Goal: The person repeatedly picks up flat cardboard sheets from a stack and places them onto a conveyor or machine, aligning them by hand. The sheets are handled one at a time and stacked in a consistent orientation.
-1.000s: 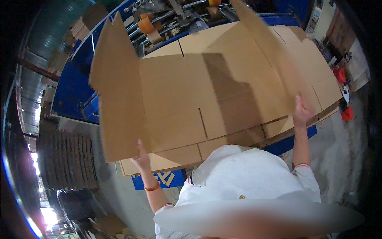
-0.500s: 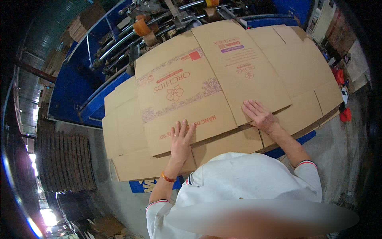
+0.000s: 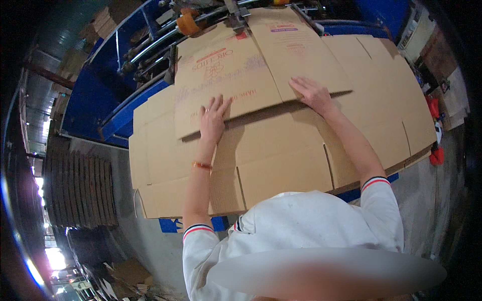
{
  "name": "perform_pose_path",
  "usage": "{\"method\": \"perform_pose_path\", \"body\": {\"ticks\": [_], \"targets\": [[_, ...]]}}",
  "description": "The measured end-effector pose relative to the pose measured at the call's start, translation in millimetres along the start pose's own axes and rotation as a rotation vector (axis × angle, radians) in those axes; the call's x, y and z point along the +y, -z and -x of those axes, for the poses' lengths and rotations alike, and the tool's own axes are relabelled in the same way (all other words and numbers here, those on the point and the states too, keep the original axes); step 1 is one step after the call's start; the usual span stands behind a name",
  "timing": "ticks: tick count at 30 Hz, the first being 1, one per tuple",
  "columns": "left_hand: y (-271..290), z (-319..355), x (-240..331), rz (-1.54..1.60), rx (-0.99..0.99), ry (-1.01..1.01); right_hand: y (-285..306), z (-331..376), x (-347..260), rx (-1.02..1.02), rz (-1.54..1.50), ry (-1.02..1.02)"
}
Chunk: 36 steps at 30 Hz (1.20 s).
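A flattened printed cardboard box (image 3: 251, 98) lies over a pile of unprinted flattened boxes (image 3: 281, 150). Its far end reaches under the metal parts of a machine (image 3: 236, 17). My left hand (image 3: 213, 118) rests on the printed sheet near its left front edge, fingers spread and flat. My right hand (image 3: 312, 95) lies on the same sheet further right, close to that edge, with its fingers stretched forward. Both thumbs are mostly hidden. The sheet's near edge lifts slightly off the pile and throws a shadow.
Orange rollers (image 3: 188, 24) and steel bars sit inside the machine's blue frame (image 3: 95, 100). A tall stack of cardboard (image 3: 83, 190) stands at the left. Red items (image 3: 436, 155) are beyond the pile's right edge. Cardboard scraps (image 3: 130, 276) lie on the floor at lower left.
Both hands have moved forward, away from my body. The printed sheet has slid with them, further under the machine's parts, uncovering more of the plain cardboard beneath.
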State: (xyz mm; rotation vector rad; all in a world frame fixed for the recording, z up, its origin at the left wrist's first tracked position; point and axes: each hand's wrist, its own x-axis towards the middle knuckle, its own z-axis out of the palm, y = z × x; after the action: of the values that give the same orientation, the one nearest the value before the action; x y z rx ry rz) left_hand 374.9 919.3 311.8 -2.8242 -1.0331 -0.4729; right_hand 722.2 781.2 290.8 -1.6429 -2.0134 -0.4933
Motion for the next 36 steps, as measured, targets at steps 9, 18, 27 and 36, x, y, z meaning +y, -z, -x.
{"method": "perform_pose_path", "body": {"ticks": [9,18,27,36], "targets": [[2.0,28.9,-76.6,-0.162,0.118,0.265,-28.8,-25.2,55.3,0.068,0.298,-0.511],[47.8,224.9,-231.8,-0.302,-0.099,1.264,37.5,73.9,20.7,-0.169,0.054,-0.488],[103.8,190.4,-208.9,-0.373,0.004,1.180,56.9,61.6,-0.1,-0.206,0.139,-0.606],[266.9,233.2,-175.3,1.610,0.452,0.626,122.5,170.7,0.9,-0.142,0.052,-0.994]]}}
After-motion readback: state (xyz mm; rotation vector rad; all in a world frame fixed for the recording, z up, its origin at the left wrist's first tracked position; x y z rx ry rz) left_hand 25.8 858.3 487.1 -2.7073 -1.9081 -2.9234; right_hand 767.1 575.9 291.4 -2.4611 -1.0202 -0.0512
